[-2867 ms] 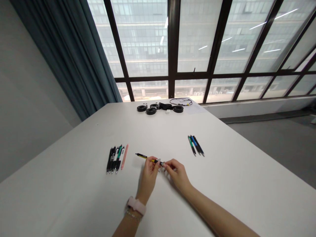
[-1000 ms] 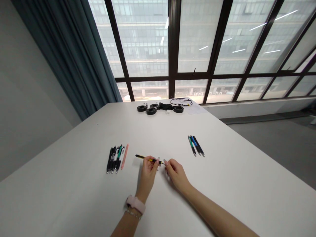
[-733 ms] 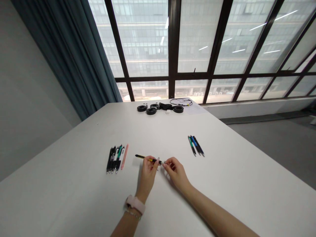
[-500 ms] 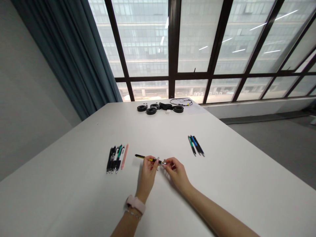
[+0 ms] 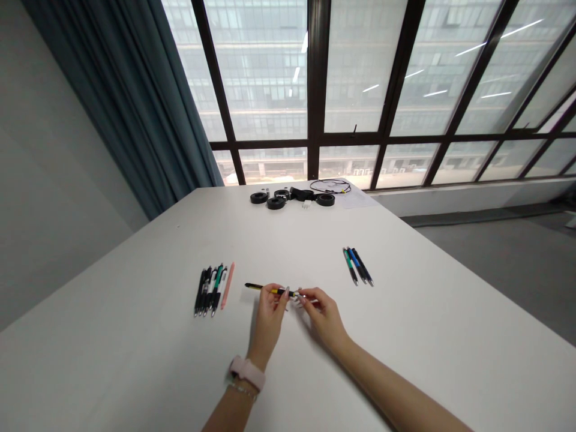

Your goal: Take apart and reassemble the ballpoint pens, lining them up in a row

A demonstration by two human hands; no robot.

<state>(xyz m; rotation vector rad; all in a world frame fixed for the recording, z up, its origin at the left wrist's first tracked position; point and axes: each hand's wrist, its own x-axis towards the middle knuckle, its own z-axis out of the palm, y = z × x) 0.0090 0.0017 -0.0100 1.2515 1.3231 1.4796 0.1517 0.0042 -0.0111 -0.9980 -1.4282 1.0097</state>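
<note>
A black and yellow pen (image 5: pixel 255 286) lies nearly level across my fingers, its dark end pointing left. My left hand (image 5: pixel 270 312) pinches it around the middle between thumb and fingertips. At the pen's right end, my right hand (image 5: pixel 323 312) is closed in a pinch on the silvery tip; the fingers partly hide that tip. To the left, several pens (image 5: pixel 209 292), black, white and green, lie side by side, with a pink pen (image 5: pixel 228 285) at their right edge. On the right lie a green pen (image 5: pixel 350 266), a blue pen (image 5: pixel 356 264) and a black pen (image 5: pixel 363 267).
The white table (image 5: pixel 148 366) carries black tape-like rolls (image 5: pixel 276 203) and a coiled black cable (image 5: pixel 330 186) at its far end, by a paper sheet (image 5: pixel 357 198). Windows stand behind, a blue curtain (image 5: pixel 135 108) at left. The table's right edge borders a grey floor.
Both hands stay almost in place on the pen. Its dark left end has shifted very slightly left; the other pens lie as before.
</note>
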